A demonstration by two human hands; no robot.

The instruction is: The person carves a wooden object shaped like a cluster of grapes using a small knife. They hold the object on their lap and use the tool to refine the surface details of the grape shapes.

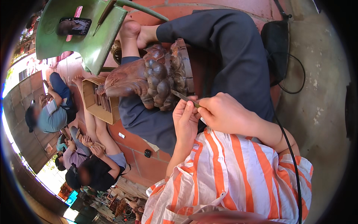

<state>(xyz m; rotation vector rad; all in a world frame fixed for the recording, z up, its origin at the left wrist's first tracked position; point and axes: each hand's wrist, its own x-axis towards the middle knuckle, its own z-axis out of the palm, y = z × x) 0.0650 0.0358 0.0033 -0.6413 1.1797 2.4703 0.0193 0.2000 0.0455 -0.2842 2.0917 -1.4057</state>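
Observation:
A dark brown wooden carving (128,80) with rounded, fruit-like lumps and a flat cut base rests across my lap, over my dark trousers. The tip of a narrow flat-bladed tool (181,96) points at the lumps near the base. My right hand (223,112) is closed around the rear of this tool, and its handle is mostly hidden. The fingers of my left hand (186,119) pinch together at the blade close to the right hand. Whether the blade's tip touches the wood I cannot tell.
A green plastic chair (84,48) holds a phone (74,27) and a pointed wooden-handled tool (104,15). Beside the carving stands a cardboard box (108,115) with several slim brown pieces. A black cable (287,130) runs past my right arm. Other people (100,171) sit at left.

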